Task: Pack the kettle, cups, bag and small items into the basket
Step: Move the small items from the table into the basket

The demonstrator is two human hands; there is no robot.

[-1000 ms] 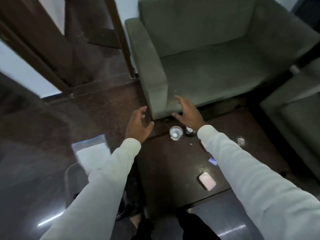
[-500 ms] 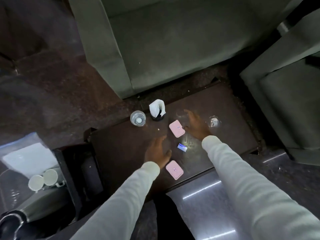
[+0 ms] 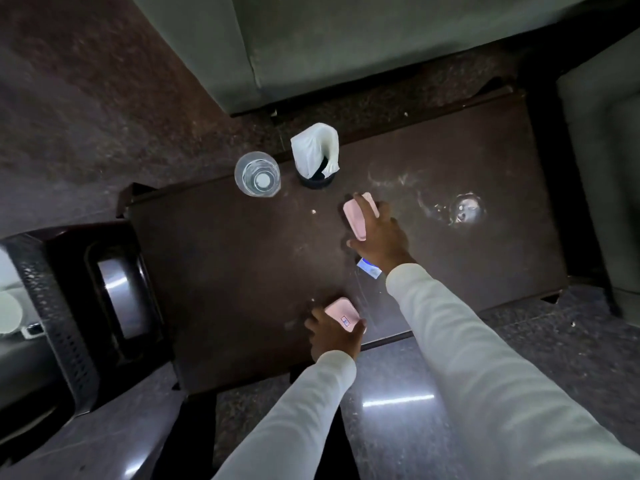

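Two small pink packets lie on the dark low table (image 3: 221,271). My right hand (image 3: 381,237) grips the far pink packet (image 3: 356,216), which is tilted up on its edge. My left hand (image 3: 332,337) holds the near pink packet (image 3: 341,315) by the table's front edge. A small blue-and-white sachet (image 3: 370,271) lies half under my right wrist. A clear bottle with a white cap (image 3: 257,174) and a dark holder with white napkins (image 3: 316,154) stand at the far edge. The black mesh basket (image 3: 52,306) sits at the left, with white cups (image 3: 8,311) inside.
A green sofa (image 3: 346,39) stands beyond the table and an armchair (image 3: 602,168) at the right. A glass ashtray-like dish (image 3: 465,209) sits on the table's right part. A dark tray (image 3: 121,289) lies beside the basket. The floor is polished stone.
My head has tipped further down. My right hand has closed round the far pink packet and tilted it up. My left hand has moved onto the near pink packet.
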